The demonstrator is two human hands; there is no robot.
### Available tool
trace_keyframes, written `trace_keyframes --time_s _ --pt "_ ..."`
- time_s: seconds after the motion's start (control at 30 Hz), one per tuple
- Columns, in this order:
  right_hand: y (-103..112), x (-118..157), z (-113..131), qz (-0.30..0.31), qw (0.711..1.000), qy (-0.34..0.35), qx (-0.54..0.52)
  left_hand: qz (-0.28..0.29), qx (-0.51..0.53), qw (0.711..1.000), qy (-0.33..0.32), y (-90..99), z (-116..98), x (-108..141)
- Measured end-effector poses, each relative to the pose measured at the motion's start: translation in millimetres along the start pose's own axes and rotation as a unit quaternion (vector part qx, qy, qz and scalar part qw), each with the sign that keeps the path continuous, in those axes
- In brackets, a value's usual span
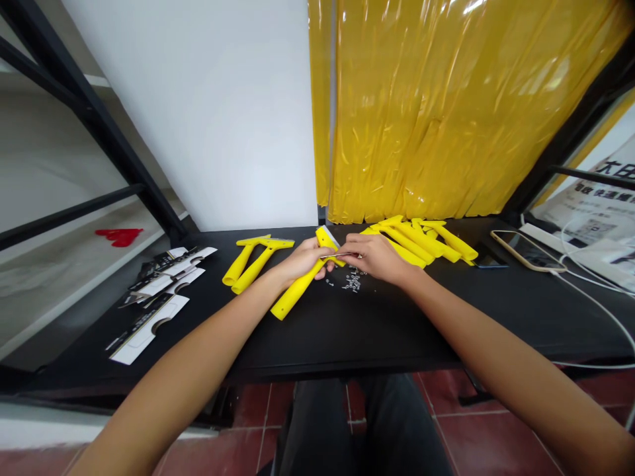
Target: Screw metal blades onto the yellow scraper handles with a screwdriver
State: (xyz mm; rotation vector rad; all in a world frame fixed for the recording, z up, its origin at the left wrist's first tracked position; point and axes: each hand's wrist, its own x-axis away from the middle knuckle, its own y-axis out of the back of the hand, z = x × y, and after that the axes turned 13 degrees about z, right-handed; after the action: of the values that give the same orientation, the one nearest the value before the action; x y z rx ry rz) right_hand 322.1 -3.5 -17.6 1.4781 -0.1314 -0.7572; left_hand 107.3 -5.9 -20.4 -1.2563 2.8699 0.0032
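Nearest, dark trousers (362, 430) and red floor tiles (491, 443) show below the front edge of a black desk (322, 337), in line with a yellow-handled scraper (297, 284) held just above the desktop. The left hand (302, 260) is closed around the top of the scraper's handle, with its pale blade end (326, 237) pointing away from the person. The right hand (374, 258), just to the scraper's right, is curled and pinches a thin metal strip (338, 255) whose tip reaches across the scraper's head. Small metal screws (353, 283) lie scattered just right of the scraper. Left of it sit two more yellow handles (251, 264), and further left lie black-and-white printed cards (159, 304). Behind and right of it, yellow handles (417, 241) form a heap. Further right lie a dark phone (489, 261) and a gold-edged phone (526, 251), with a white cable (595, 317) beyond. Well behind the scraper hangs a yellow plastic sheet (421, 112), beside a white wall (198, 112) and a black metal frame (84, 112)
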Motion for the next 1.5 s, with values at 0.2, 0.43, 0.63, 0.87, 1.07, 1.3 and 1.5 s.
trace_keyframes --time_s 0.2,0.43,0.63,0.87,1.07,1.3,1.5 --pt "1.3 0.1 3.9 0.016 0.999 -0.004 0.035 -0.02 0.009 1.0 0.017 -3.9 -1.9 -0.1" --pt "-1.7 -3.2 8.6 0.009 0.999 -0.04 -0.01 -0.012 0.007 1.0 0.0 -5.4 -4.1 0.8" --pt "-11.1 -9.6 2.6 -0.006 0.953 -0.133 -0.271 0.002 -0.021 1.0 0.021 -1.8 -2.0 0.6" --pt "3.5 -10.8 7.9 0.009 0.848 -0.233 -0.476 0.022 -0.014 1.0 0.016 -5.2 -13.8 6.8" --pt "12.2 -8.2 12.4 0.054 0.806 -0.244 -0.537 0.036 0.02 0.999 0.028 -5.1 -20.1 11.2" --pt "9.8 -8.9 15.8 0.064 0.822 -0.227 -0.518 0.053 0.009 0.995 0.083 -6.1 -14.8 13.2" --pt "9.0 -10.8 20.2 0.072 0.807 -0.243 -0.533 0.08 -0.089 0.989 0.086 -5.0 -22.1 14.1"
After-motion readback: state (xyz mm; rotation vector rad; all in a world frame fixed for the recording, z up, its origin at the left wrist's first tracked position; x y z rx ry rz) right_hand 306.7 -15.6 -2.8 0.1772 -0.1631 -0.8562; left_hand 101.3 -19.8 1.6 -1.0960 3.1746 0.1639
